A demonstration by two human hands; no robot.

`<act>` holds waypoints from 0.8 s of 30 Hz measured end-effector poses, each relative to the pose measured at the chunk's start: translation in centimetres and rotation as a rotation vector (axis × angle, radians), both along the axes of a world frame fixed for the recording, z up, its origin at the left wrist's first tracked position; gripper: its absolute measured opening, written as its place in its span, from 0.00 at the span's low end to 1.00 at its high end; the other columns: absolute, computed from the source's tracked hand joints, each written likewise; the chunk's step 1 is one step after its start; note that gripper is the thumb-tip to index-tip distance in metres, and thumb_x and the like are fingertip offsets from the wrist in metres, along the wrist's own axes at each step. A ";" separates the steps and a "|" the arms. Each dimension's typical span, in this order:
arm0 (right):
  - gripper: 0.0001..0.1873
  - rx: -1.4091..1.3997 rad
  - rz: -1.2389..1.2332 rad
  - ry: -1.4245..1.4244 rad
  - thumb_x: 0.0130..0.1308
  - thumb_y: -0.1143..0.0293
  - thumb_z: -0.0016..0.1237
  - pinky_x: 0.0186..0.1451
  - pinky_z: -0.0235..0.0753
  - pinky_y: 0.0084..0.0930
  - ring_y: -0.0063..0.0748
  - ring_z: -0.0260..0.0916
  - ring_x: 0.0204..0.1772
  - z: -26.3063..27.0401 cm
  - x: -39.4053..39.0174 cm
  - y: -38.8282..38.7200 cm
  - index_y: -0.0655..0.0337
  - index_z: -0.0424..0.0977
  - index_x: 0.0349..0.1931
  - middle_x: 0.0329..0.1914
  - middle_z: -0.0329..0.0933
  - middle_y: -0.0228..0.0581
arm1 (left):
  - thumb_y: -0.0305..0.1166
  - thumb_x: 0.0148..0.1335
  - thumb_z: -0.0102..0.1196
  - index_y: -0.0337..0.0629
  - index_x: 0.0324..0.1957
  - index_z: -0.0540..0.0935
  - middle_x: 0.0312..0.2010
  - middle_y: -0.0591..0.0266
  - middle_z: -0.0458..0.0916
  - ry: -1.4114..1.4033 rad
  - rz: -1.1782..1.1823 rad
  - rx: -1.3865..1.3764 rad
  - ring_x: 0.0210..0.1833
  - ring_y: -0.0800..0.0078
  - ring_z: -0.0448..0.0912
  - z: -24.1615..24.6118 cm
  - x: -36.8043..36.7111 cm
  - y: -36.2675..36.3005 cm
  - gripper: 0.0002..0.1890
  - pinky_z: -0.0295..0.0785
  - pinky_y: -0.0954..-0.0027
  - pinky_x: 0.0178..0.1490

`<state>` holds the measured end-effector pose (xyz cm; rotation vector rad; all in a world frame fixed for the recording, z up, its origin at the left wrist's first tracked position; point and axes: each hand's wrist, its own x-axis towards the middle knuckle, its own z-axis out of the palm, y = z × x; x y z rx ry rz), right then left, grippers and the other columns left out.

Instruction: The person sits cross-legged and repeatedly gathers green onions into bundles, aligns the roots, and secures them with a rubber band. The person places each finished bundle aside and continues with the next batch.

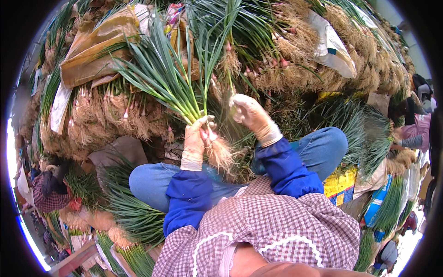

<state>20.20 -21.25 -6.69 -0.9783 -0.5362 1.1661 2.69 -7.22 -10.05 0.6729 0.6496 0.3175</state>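
My left hand [194, 138], in a pale glove, grips a bunch of green garlic plants around the lower stalks. The bunch's long green leaves [169, 81] fan up and away from me. Its pinkish bulbs [208, 134] and tan roots [218, 152] hang below my fingers, over my lap. To the right of the bunch, my gloved right hand [238, 107] is raised with its fingers curled together. A thin green strand [231, 83] runs down to its fingertips. Blur hides whether the fingers pinch it.
Heaped garlic plants [287, 52] lie before me, with more roots [104, 114] at the left. A tan sack [100, 45] covers part of that heap. Loose greens [360, 128] lie by my right knee. Other people [52, 190] sit at the left and right edges.
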 end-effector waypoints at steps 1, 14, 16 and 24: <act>0.12 -0.142 0.142 -0.251 0.69 0.61 0.52 0.33 0.73 0.20 0.22 0.72 0.26 0.5 2.0 -1.2 0.61 0.79 0.38 0.27 0.77 0.30 | 0.32 0.66 0.54 0.31 0.53 0.78 0.31 0.58 0.83 0.016 -0.003 -0.075 0.26 0.70 0.79 0.3 0.0 0.1 0.18 0.81 0.63 0.29; 0.08 -0.529 -0.700 -1.655 0.58 0.64 0.59 0.45 0.73 0.39 0.42 0.74 0.40 3.6 7.7 -1.4 0.56 0.76 0.31 0.30 0.75 0.40 | 0.21 0.59 0.58 0.42 0.40 0.76 0.46 0.46 0.83 -0.138 -0.114 0.033 0.46 0.62 0.85 4.3 4.1 -1.2 0.09 0.83 0.66 0.51; 0.08 -0.563 -0.555 -1.785 0.57 0.66 0.60 0.43 0.73 0.38 0.42 0.73 0.37 5.2 2.9 -1.3 0.55 0.74 0.29 0.29 0.73 0.38 | 0.25 0.62 0.60 0.39 0.41 0.78 0.42 0.48 0.84 -0.182 -0.172 0.049 0.40 0.64 0.85 4.0 5.1 -1.6 0.07 0.83 0.71 0.38; 0.13 -0.145 -0.304 -0.733 0.69 0.68 0.50 0.49 0.77 0.24 0.26 0.75 0.46 1.4 0.5 -2.4 0.62 0.76 0.51 0.61 0.74 0.42 | 0.28 0.62 0.58 0.31 0.43 0.77 0.26 0.53 0.81 -0.100 -0.322 0.006 0.19 0.63 0.80 3.5 2.7 -2.2 0.11 0.79 0.67 0.18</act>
